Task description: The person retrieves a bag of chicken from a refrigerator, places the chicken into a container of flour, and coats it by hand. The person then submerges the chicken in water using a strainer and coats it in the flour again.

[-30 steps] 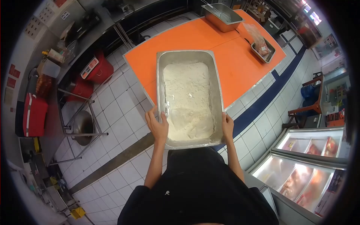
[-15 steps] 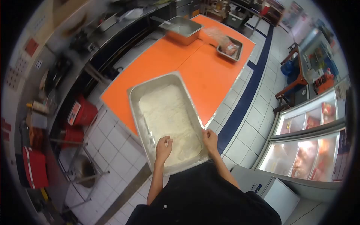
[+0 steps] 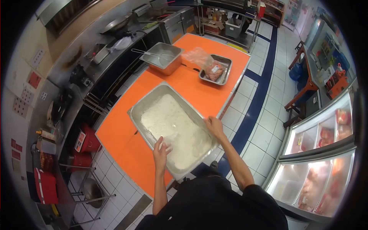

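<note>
A deep rectangular metal pan point(image 3: 138, 122) filled with white flour-like powder point(image 3: 174, 126) sits at the near part of the orange table, partly over its edge. My left hand point(image 3: 161, 152) is above the powder near the pan's left side, its fingers apart and slightly bent. A pale blur shows by its fingertips; I cannot make out what it is. At the right rim, my right hand point(image 3: 214, 127) is closed around the pan's edge.
Farther up the orange table point(image 3: 119, 126) stand another metal pan point(image 3: 163, 65) with a long-handled strainer point(image 3: 147, 53) and a small tray point(image 3: 226, 73) bearing bagged meat point(image 3: 214, 71). A lit freezer point(image 3: 314, 184) is at right, red buckets point(image 3: 87, 140) at left.
The view has shifted, bringing more of the table's left side into sight. My left hand's fingers have spread a little. My right hand remains at the pan's right rim.
</note>
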Demonstrator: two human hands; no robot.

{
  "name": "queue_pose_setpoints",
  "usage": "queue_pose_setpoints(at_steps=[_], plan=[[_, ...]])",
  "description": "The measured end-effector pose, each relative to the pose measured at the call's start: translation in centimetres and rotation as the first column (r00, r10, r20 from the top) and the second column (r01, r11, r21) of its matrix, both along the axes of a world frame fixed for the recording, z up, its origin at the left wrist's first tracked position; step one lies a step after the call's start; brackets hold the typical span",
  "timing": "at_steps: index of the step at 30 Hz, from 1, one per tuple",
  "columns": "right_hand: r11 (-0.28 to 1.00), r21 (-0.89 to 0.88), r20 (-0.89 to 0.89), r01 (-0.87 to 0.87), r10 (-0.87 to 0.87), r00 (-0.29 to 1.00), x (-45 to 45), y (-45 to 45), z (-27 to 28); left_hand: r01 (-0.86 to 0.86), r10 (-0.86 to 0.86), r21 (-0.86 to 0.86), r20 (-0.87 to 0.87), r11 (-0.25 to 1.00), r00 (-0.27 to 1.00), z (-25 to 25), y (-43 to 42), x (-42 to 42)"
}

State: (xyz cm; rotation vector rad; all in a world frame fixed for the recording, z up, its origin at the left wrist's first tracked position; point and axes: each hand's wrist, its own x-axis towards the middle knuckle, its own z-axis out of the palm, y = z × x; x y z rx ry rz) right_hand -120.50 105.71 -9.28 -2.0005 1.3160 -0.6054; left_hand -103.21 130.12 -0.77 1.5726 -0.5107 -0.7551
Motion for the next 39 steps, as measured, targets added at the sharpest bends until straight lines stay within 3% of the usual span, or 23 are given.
queue_pose_setpoints(at_steps=[2,4,6,9,11,14,17,19,22,24,26,27,29,33,36,38,39], plan=[[0.869,-0.495,-0.012,0.013,-0.021,1.000,-0.6,-2.1,2.8,0.004,-0.004,-0.026,-0.023,1.000,1.000,0.5,-4.5,-2.1],[0.880,-0.436,-0.053,-0.190,0.185,0.981,-1.3,-1.5,7.0,-0.007,0.011,-0.138,0.026,0.990,1.000,1.2,-7.6,-4.5],[0.905,-0.137,0.254,-0.403,0.425,0.869,-1.4,1.3,7.9,0.010,-0.015,-0.158,-0.031,0.987,0.999,1.4,-10.3,-6.1],[0.893,0.000,0.320,-0.450,0.426,0.846,-0.7,2.6,9.0,0.059,-0.072,-0.173,-0.069,0.983,0.995,1.1,-13.5,-7.6],[0.939,0.098,0.382,-0.328,0.269,0.884,0.2,1.2,6.6,0.074,-0.085,-0.154,-0.062,0.985,0.994,0.5,-14.6,-8.0],[0.968,0.082,0.400,-0.236,0.185,0.898,0.4,-2.5,5.3,0.026,-0.036,-0.147,-0.070,0.989,0.997,-1.7,-17.0,-8.4],[0.953,0.093,0.447,-0.289,0.220,0.867,0.5,-5.0,5.8,-0.126,0.104,-0.157,-0.139,0.979,0.985,-4.0,-18.6,-9.3],[0.933,0.140,0.406,-0.333,0.253,0.878,0.5,-5.9,6.5,0.040,-0.040,-0.007,-0.024,0.999,0.999,-5.1,-19.8,-8.9],[0.892,0.116,0.385,-0.437,0.365,0.848,1.3,-8.0,6.4,-0.016,0.017,0.034,-0.012,0.999,1.000,-6.9,-23.0,-9.1],[0.863,0.070,0.384,-0.500,0.440,0.812,1.3,-8.9,6.5,-0.001,0.004,0.031,-0.114,1.000,0.994,-7.0,-24.8,-8.2],[0.821,0.063,0.274,-0.568,0.533,0.800,1.8,-10.5,6.9,0.064,-0.060,-0.023,0.129,0.998,0.990,-7.0,-27.1,-6.6],[0.817,0.079,0.261,-0.571,0.536,0.803,2.1,-11.8,7.4,0.058,-0.056,-0.018,0.109,0.998,0.992,-7.8,-28.0,-5.5],[0.803,0.090,0.248,-0.589,0.554,0.794,2.6,-13.0,8.4,0.347,-0.314,0.139,-0.215,0.928,0.925,-9.7,-28.1,-3.6],[0.774,0.030,0.272,-0.632,0.602,0.751,3.8,-15.7,7.5,0.206,-0.177,0.239,-0.135,0.949,0.975,-7.5,-30.6,-3.1],[0.651,0.109,0.252,-0.751,0.713,0.654,5.0,-17.7,7.7,0.147,-0.112,0.315,-0.125,0.938,0.986,-7.7,-31.8,-2.2],[0.506,0.094,0.383,-0.858,0.777,0.500,5.3,-18.5,8.4,0.116,-0.070,0.384,-0.132,0.916,0.989,-8.0,-32.2,-2.4],[0.487,0.101,0.395,-0.867,0.781,0.485,5.2,-19.0,8.0,0.099,-0.045,0.418,-0.136,0.903,0.990,-8.1,-32.4,-2.7]])
